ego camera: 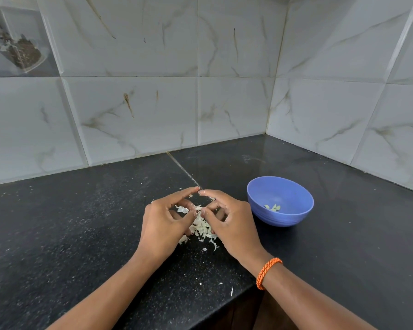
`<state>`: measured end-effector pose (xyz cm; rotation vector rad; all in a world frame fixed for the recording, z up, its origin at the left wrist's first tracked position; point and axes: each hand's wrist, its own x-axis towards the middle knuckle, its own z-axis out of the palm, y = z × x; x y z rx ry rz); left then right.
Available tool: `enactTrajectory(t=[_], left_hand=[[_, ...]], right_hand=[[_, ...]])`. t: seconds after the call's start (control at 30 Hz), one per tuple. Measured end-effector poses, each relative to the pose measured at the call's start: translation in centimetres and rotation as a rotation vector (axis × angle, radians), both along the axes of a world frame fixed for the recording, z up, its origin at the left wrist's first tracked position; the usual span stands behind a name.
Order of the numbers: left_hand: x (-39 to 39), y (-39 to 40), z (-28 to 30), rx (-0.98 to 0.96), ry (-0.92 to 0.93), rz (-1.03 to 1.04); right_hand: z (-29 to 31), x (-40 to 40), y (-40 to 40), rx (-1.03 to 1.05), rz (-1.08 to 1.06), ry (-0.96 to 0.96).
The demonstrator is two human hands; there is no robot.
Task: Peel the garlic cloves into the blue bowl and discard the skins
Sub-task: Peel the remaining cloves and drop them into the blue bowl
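A heap of pale garlic skins (pixel 202 228) lies on the black counter (pixel 81 222) between my hands. My left hand (pixel 163 225) and my right hand (pixel 229 222) meet over the heap, thumbs and fingertips pinching a small garlic piece (pixel 198 208) between them. Whether it is a clove or only skin is too small to tell. The index fingertips touch further back. The blue bowl (pixel 293 217) stands just right of my right hand with a few peeled cloves (pixel 273 207) at its bottom.
Loose skin flakes (pixel 231 291) are scattered toward the counter's front edge (pixel 224 306). Tiled walls (pixel 320 103) meet in a corner behind the bowl. An orange band (pixel 267 272) circles my right wrist.
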<state>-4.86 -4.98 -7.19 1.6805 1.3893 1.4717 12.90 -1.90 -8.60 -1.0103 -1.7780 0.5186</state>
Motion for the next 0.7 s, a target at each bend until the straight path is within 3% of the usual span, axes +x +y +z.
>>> enactTrajectory(t=[0.7], left_hand=[[-0.04, 0.61, -0.43, 0.040, 0.056, 0.025]], right_hand=[[0.14, -0.35, -0.17, 0.078, -0.032, -0.140]])
